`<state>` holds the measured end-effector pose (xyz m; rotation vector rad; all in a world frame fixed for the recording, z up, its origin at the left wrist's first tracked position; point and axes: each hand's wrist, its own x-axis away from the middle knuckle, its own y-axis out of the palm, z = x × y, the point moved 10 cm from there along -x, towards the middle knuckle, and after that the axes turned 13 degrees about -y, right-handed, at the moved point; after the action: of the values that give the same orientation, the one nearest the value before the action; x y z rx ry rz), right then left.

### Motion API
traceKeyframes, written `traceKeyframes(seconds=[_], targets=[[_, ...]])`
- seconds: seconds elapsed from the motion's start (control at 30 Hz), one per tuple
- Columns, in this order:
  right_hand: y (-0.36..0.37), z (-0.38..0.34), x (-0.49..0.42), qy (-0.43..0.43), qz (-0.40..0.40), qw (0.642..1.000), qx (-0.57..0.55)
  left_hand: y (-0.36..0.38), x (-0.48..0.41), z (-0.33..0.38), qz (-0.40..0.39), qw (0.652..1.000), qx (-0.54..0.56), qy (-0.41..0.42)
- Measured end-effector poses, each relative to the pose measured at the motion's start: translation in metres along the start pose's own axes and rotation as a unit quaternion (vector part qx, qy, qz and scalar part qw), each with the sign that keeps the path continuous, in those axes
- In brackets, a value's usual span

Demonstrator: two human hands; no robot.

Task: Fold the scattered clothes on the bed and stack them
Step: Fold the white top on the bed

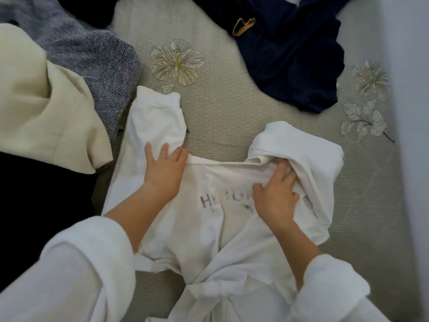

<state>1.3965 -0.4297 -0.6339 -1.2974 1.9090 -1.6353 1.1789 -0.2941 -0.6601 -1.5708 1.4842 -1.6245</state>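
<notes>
A white T-shirt (209, 231) with grey lettering lies spread on the bed (222, 126) in front of me, collar away from me. My left hand (162, 168) presses flat on its left shoulder, fingers straight, next to the left sleeve. My right hand (276, 194) lies on the right shoulder, and its fingers reach under the bunched fold of the right sleeve, where they are hidden. White sleeves cover both my forearms.
A cream garment (48, 112) and a grey-blue knit (92, 56) are heaped at the left, over a black cloth (39, 205). A navy garment (292, 56) lies crumpled at the back right. A pale wall (413, 89) bounds the bed on the right.
</notes>
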Motion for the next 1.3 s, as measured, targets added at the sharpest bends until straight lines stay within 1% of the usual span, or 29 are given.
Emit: traceKeyframes(seconds=[0.03,0.1,0.13,0.2,0.23,0.27,0.37,0.43,0.47,0.53,0.6,0.67,0.73,0.8,0.87,0.97,1.07,1.13,1.23,1.27,1.3], targets=[[-0.004,0.004,-0.006,0.008,-0.004,1.000,-0.014,-0.003,0.000,-0.015,0.015,0.999,-0.016,-0.031],[-0.007,0.006,-0.018,0.015,-0.030,0.999,-0.010,0.003,0.006,-0.048,0.005,0.995,-0.034,-0.091],[-0.010,0.001,-0.024,-0.005,-0.029,0.999,0.015,0.012,0.012,-0.064,-0.015,0.992,-0.057,-0.110],[-0.016,-0.016,-0.036,-0.087,0.002,0.994,0.065,0.031,0.022,-0.088,-0.066,0.985,-0.078,-0.138],[-0.016,-0.023,-0.040,-0.123,0.011,0.989,0.076,0.035,0.024,-0.094,-0.082,0.984,-0.056,-0.149],[-0.014,-0.027,-0.045,-0.141,0.012,0.986,0.084,0.034,0.023,-0.094,-0.084,0.984,-0.014,-0.154],[-0.013,-0.020,-0.057,-0.122,0.011,0.988,0.097,0.019,0.007,-0.075,-0.068,0.976,0.143,-0.148],[-0.020,-0.019,-0.060,-0.122,0.033,0.991,0.054,0.020,-0.003,-0.061,-0.095,0.955,0.236,-0.150],[-0.026,-0.021,-0.060,-0.133,0.047,0.990,0.013,0.025,-0.007,-0.057,-0.111,0.951,0.244,-0.155],[-0.043,-0.028,-0.054,-0.153,0.063,0.984,-0.063,0.033,-0.010,-0.052,-0.115,0.960,0.207,-0.151],[-0.061,-0.029,-0.042,-0.146,0.066,0.978,-0.137,0.028,-0.006,-0.053,-0.080,0.968,0.197,-0.134],[-0.079,-0.026,-0.025,-0.139,0.065,0.969,-0.195,0.008,0.007,-0.053,-0.033,0.964,0.240,-0.108],[-0.103,-0.022,-0.009,-0.154,0.082,0.963,-0.204,-0.020,0.026,-0.060,0.010,0.943,0.319,-0.093],[-0.128,-0.018,0.003,-0.162,0.098,0.961,-0.203,-0.050,0.048,-0.069,0.019,0.914,0.399,-0.069],[-0.156,-0.021,0.017,-0.170,0.096,0.959,-0.205,-0.081,0.067,-0.078,0.020,0.887,0.461,-0.023],[-0.204,-0.042,0.042,-0.207,0.095,0.954,-0.196,-0.131,0.096,-0.090,-0.010,0.810,0.584,0.048],[-0.272,-0.066,0.066,-0.244,0.137,0.941,-0.191,-0.187,0.134,-0.098,-0.076,0.746,0.658,0.073],[-0.321,-0.081,0.082,-0.266,0.173,0.931,-0.179,-0.224,0.165,-0.100,-0.117,0.725,0.672,0.094],[-0.391,-0.096,0.099,-0.269,0.241,0.921,-0.148,-0.285,0.210,-0.105,-0.145,0.713,0.671,0.141],[-0.412,-0.101,0.105,-0.271,0.256,0.914,-0.159,-0.306,0.224,-0.107,-0.151,0.703,0.676,0.159],[-0.432,-0.108,0.111,-0.275,0.264,0.904,-0.194,-0.328,0.238,-0.108,-0.154,0.692,0.681,0.182]])
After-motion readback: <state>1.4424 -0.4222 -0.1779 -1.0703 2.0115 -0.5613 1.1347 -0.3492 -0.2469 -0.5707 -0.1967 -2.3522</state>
